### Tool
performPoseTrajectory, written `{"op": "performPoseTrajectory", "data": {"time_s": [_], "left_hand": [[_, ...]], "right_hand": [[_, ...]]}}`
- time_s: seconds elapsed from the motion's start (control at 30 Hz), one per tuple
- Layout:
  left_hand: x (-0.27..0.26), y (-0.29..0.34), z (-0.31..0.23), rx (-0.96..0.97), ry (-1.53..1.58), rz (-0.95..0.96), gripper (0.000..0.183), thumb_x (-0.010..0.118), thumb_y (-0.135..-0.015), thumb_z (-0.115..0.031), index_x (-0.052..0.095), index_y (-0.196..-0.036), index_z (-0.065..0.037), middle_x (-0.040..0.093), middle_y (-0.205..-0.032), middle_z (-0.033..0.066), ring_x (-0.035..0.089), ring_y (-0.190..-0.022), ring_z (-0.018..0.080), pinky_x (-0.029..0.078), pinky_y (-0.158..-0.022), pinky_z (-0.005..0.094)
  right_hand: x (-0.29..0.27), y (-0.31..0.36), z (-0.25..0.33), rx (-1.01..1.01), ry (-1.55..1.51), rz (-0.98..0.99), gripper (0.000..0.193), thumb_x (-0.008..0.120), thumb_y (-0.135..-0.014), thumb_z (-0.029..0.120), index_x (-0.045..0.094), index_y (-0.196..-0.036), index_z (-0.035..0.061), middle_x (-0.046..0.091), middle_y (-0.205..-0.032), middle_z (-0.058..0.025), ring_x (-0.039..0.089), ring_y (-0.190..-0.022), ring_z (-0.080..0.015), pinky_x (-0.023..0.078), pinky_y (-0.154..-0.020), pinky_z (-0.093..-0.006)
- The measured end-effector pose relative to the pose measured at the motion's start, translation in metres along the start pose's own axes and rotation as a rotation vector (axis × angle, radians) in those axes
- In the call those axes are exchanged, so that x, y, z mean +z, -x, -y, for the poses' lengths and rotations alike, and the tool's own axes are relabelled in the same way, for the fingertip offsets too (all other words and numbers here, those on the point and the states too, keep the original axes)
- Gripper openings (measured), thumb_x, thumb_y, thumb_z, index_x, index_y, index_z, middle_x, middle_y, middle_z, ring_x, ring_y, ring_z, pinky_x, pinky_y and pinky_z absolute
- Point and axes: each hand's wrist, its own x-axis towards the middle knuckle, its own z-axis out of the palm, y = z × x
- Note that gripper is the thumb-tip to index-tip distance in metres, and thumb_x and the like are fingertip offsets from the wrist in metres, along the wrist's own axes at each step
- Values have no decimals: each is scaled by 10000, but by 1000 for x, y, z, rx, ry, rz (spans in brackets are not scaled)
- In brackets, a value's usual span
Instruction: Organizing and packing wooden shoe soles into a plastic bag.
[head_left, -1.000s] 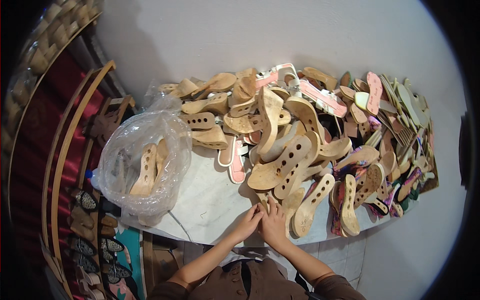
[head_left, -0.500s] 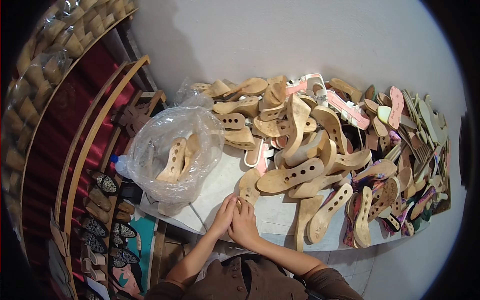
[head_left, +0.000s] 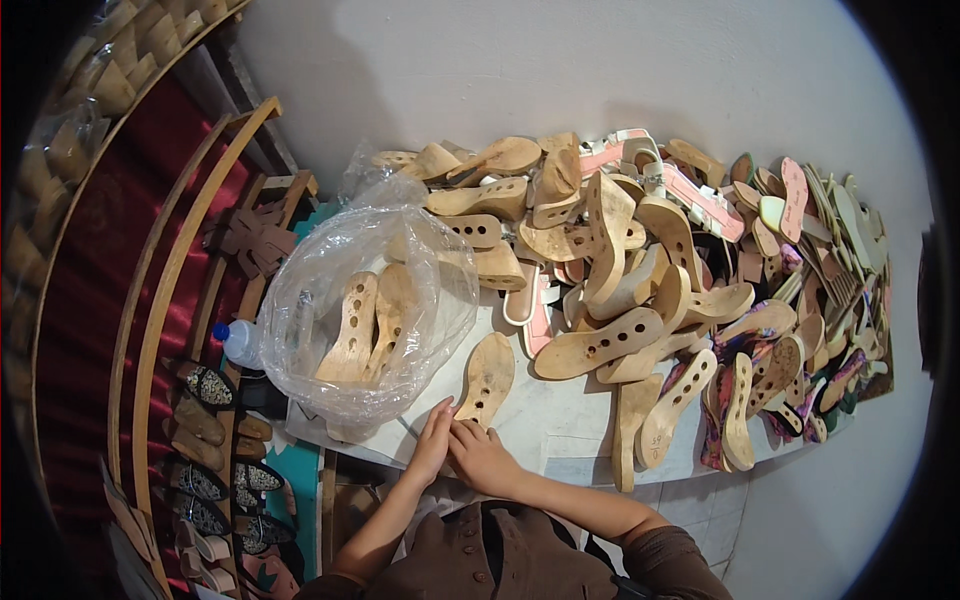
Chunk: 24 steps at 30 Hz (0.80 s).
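Left hand (head_left: 430,445) and right hand (head_left: 485,463) are together at the near edge of the tabletop (head_left: 560,412), left of its middle. Right fingers are closed over the near end of a wooden wedge sole (head_left: 490,372); the left hand lies against that same end, but I cannot tell how firmly it grips. From the hands, the sole extends straight ahead and slightly right, both hands being about equally close. Its long axis runs from near edge toward far edge; the broad, rounded end points away, with a row of dark holes behind it. Toward the near edge's right half lie two more soles, one on its side (head_left: 634,428), one holed (head_left: 676,412). Farther, a clear plastic bag (head_left: 283,318) holding soles stands at the left edge, and a heap of wedge soles (head_left: 565,360) spreads across the far side, with pink-and-white sandals (head_left: 703,205) at its back.
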Motion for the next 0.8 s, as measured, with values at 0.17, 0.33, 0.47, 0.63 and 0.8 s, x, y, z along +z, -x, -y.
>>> {"op": "performPoseTrajectory", "data": {"time_s": [0.17,0.33,0.47,0.63,0.8], "left_hand": [[-9,-18,3,51,-226,117,504,345,-952,-348,338,-1297,19,430,-1271,188,405,-1183,212,308,-981,297],[6,-30,5,-51,-192,168,547,467,-902,-241,266,-1334,29,372,-1314,205,397,-1193,249,309,-983,296],[-2,-34,22,14,-166,220,640,521,-821,-85,196,-1361,24,338,-1343,208,352,-1239,264,286,-1004,295],[-9,-36,23,34,-273,232,647,486,-790,32,199,-1369,1,359,-1338,177,364,-1231,237,293,-998,284],[-16,-35,19,-86,-110,309,595,490,-807,27,252,-1352,9,387,-1311,157,390,-1200,211,325,-976,277]], "right_hand": [[-53,-5,-59,-131,-272,-19,544,601,-679,122,460,-1197,30,464,-1208,-188,438,-1119,-345,362,-942,-427],[-93,16,-130,321,779,94,522,525,-724,118,454,-1241,137,392,-1309,-162,320,-1251,-310,186,-1040,-491],[-100,22,-160,259,949,127,497,528,-775,209,438,-1262,158,435,-1271,-124,343,-1230,-282,166,-1055,-465],[-83,22,-181,203,1111,35,565,496,-812,264,318,-1346,217,471,-1191,-95,363,-1198,-252,145,-1059,-486],[-86,-6,-164,278,1172,336,605,435,-865,244,158,-1403,261,448,-1214,-102,391,-1148,-273,160,-1047,-514]]}}
